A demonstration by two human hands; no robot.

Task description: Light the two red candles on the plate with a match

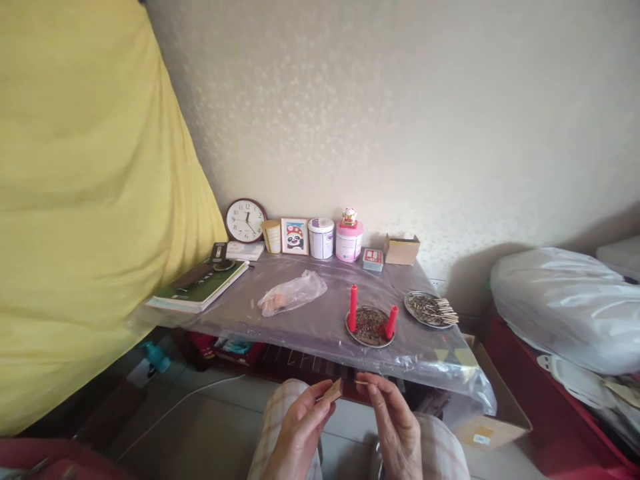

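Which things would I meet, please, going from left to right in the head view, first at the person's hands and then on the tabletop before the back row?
Nearer: left hand, small box, thin stick, right hand. Beyond: green book, plastic bag, taller red candle, shorter red candle, plate of sticks.

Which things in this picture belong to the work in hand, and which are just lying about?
Probably for the work:
small tan cardboard box, in the left hand
thin pale stick, in the right hand
tall red candle
short red candle
round metal plate beneath both candles

Apparently just lying about:
round brown-rimmed clock
crumpled clear plastic bag
thick green-covered book
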